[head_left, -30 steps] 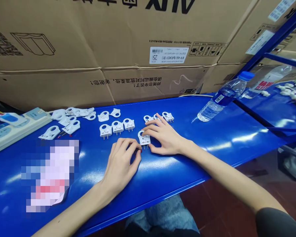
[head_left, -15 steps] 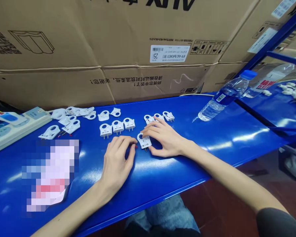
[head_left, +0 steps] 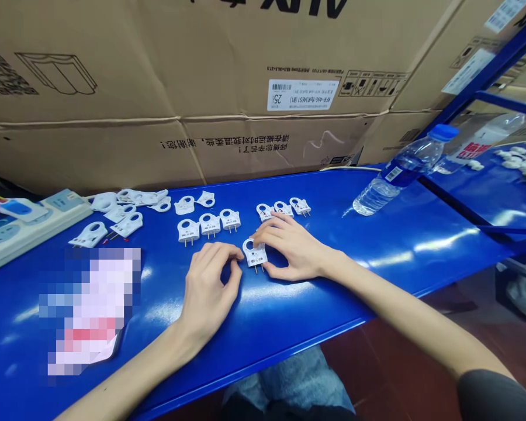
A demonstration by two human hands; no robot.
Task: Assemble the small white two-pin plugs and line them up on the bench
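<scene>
A small white two-pin plug (head_left: 255,254) lies on the blue table (head_left: 398,240), pins toward me. My right hand (head_left: 291,247) grips it between thumb and fingertips. My left hand (head_left: 210,286) rests just left of it, its fingers curled and its fingertips pinched near the plug's left edge; what they hold is too small to see. Behind the hands stand two rows of three white plugs, one row (head_left: 208,224) left and one row (head_left: 283,208) right.
More white plug parts (head_left: 114,216) lie loose at the back left beside a power strip (head_left: 21,225). A water bottle (head_left: 398,169) lies on its side at the right. Large cardboard boxes (head_left: 201,88) wall the back. A blurred patch (head_left: 90,310) covers something at front left.
The plug under my right hand has shifted and turned slightly. My left hand has drawn a little to the left, away from the plug.
</scene>
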